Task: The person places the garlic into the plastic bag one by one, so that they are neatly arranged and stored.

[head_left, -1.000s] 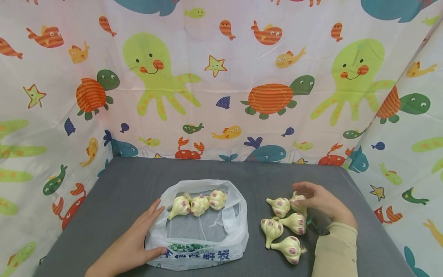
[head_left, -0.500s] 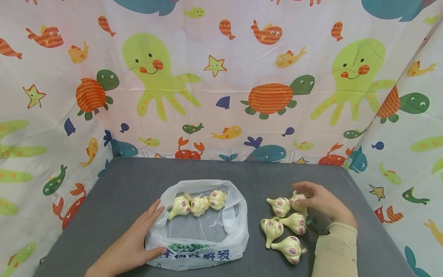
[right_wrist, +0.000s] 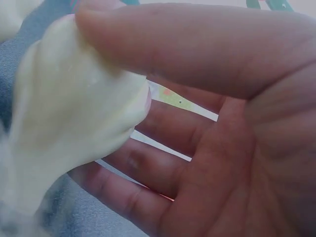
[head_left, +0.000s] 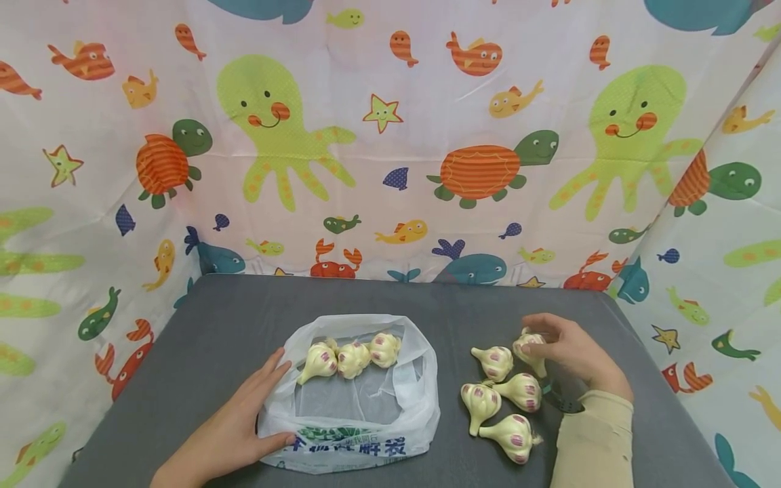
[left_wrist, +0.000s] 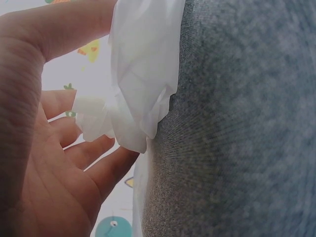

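In the head view my right hand (head_left: 570, 352) pinches a garlic bulb (head_left: 529, 349) between thumb and fingers at the back right of a small group. The right wrist view shows the thumb pressed on that pale garlic bulb (right_wrist: 74, 98), with fingers behind it. Several other garlic bulbs (head_left: 482, 407) lie just left of and below this hand. A white plastic bag (head_left: 421, 400) stands with its mouth spread wide, three garlic bulbs (head_left: 354, 359) inside. My left hand (head_left: 238, 420) rests against the bag's left side, fingers extended; its thumb touches the printed front. The left wrist view shows bag plastic (left_wrist: 143, 64) against the fingers.
Everything stands on a dark grey table (head_left: 268, 298). A white curtain (head_left: 366, 61) printed with sea animals hangs behind it and along both sides. A bare strip of tabletop separates the bag from the loose bulbs.
My right hand has risen slightly and shifted a little rightward, and the garlic bulb in it has tilted and moved up with it. My left hand stays at the bag.
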Action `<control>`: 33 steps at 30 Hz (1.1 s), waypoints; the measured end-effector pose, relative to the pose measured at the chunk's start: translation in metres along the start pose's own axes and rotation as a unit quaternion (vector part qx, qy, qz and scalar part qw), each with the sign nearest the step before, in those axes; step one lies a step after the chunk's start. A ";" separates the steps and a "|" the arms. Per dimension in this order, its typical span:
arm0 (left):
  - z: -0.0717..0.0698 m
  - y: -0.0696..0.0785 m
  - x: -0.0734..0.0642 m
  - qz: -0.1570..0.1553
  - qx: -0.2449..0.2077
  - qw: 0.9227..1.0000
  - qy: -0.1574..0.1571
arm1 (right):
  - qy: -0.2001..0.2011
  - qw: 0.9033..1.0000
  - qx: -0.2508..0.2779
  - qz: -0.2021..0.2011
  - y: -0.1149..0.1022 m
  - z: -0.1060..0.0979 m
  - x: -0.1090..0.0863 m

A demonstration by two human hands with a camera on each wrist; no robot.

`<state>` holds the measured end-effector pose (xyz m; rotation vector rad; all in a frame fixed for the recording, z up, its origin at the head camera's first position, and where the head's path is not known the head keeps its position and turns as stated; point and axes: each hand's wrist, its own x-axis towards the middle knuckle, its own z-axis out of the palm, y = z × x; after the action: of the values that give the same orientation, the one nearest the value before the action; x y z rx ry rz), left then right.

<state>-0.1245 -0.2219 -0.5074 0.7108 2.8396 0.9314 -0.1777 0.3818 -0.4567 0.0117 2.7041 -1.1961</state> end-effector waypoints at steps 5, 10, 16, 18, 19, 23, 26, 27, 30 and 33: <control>0.000 0.000 0.001 0.007 0.002 1.000 0.004 | 0.011 1.000 -0.002 -0.004 -0.005 -0.004 -0.003; 0.001 -0.001 0.002 0.008 0.000 1.000 0.003 | 0.023 1.000 -0.008 -0.006 -0.012 -0.006 -0.005; 0.000 -0.001 0.002 0.004 0.002 1.000 0.000 | 0.033 0.999 -0.011 -0.009 -0.020 -0.008 -0.007; 0.000 -0.001 0.002 0.004 0.003 1.000 -0.001 | 0.038 0.999 -0.012 -0.014 -0.023 -0.008 -0.008; 0.000 -0.001 0.002 0.005 0.003 1.000 -0.001 | 0.041 0.999 -0.011 -0.016 -0.024 -0.008 -0.008; 0.000 -0.002 0.001 0.008 0.002 1.000 0.002 | 0.049 0.998 -0.009 -0.025 -0.031 -0.008 -0.009; 0.000 -0.003 0.001 0.009 0.001 1.000 0.003 | 0.051 0.998 -0.008 -0.031 -0.035 -0.008 -0.009; 0.000 -0.003 0.001 0.008 0.000 1.000 0.002 | 0.052 0.998 -0.008 -0.033 -0.037 -0.008 -0.009; 0.000 -0.003 0.000 0.005 0.001 1.000 0.000 | 0.055 0.998 -0.012 -0.041 -0.041 -0.008 -0.010; 0.000 -0.003 0.000 0.000 0.003 1.000 -0.004 | 0.058 0.997 -0.017 -0.046 -0.045 -0.008 -0.011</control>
<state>-0.1259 -0.2241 -0.5090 0.7135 2.8365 0.9198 -0.1717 0.3583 -0.4166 -0.0506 2.8542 -1.2102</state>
